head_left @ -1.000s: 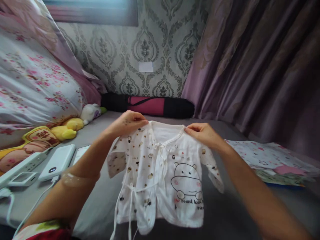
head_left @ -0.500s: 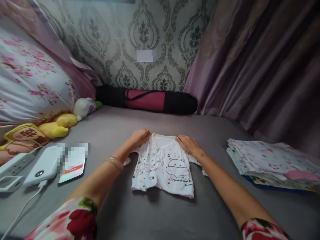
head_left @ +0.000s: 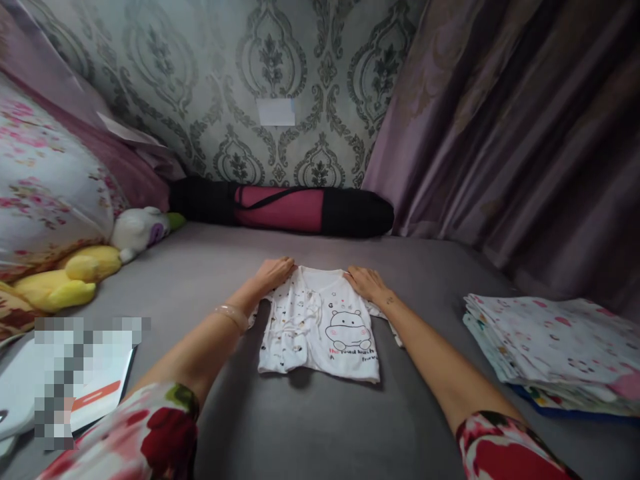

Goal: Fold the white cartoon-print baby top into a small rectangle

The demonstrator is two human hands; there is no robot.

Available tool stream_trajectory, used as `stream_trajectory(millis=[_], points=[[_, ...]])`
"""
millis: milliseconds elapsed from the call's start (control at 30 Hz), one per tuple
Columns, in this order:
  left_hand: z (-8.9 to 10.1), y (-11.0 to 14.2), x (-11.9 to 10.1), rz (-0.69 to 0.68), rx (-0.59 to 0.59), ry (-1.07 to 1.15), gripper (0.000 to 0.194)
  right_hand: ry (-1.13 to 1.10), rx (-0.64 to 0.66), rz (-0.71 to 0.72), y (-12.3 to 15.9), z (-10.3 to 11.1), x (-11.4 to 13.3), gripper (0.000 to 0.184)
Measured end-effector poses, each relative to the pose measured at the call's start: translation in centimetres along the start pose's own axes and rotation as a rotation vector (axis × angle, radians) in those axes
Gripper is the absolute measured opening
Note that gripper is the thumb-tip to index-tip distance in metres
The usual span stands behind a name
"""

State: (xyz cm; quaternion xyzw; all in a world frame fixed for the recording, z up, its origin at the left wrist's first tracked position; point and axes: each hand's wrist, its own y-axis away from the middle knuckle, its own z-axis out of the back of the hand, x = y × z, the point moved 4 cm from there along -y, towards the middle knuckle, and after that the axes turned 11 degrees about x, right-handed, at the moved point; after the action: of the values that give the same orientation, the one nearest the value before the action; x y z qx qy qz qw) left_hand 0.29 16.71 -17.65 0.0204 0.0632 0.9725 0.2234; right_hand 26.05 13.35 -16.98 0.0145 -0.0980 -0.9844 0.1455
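A small white baby shirt [head_left: 347,357] lies front side up on the grey sheet, its collar facing away from me. A hippo drawing and printed letters mark one front panel; the other has a small scattered pattern and ties. At the shirt's left shoulder, my left hand [head_left: 276,273] has its fingers closed on the cloth. My right hand [head_left: 367,283] pinches the opposite shoulder the same way. Both sleeves lie partly hidden under my hands and forearms.
A stack of folded cloths [head_left: 555,340] sits at the right. On the left are a phone [head_left: 103,380], a white power bank [head_left: 23,373] and plush toys [head_left: 137,230]. A black and maroon long bag [head_left: 280,208] lies along the patterned wall.
My view has shifted, so the phone and toys appear farther left and lower. Both hands stay on the shirt's shoulders, and the shirt still lies flat.
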Motion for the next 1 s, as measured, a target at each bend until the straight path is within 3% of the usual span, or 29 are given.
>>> stream_trajectory(millis=[200, 367, 567, 733, 900, 1000], points=[[0.9, -2.2, 0.0, 0.061, 0.009, 0.017, 0.038, -0.047, -0.008, -0.094, -2.1, -0.1, -0.9, 0.041], [1.6, -1.0, -1.4, 0.097, -0.087, -0.03, 0.027, -0.029, -0.168, -0.13, -0.5, -0.2, 0.5, 0.039], [-1.2, 1.0, -3.6, -0.04, 0.032, 0.144, 0.042, -0.135, -0.067, 0.029, 0.6, -1.8, 3.5, 0.058], [-3.8, 0.8, -3.9, 0.047, 0.023, 0.104, 0.059, -0.203, 0.054, 0.013, -0.4, -3.5, 3.6, 0.068], [-3.9, 0.7, -3.7, 0.053, 0.054, 0.099, 0.059, -0.323, 0.049, 0.026, -0.8, -3.0, 3.2, 0.065], [-3.0, 1.0, -3.9, 0.072, 0.085, 0.118, 0.057, -0.534, -0.058, 0.014, 0.1, -1.1, 1.2, 0.056]])
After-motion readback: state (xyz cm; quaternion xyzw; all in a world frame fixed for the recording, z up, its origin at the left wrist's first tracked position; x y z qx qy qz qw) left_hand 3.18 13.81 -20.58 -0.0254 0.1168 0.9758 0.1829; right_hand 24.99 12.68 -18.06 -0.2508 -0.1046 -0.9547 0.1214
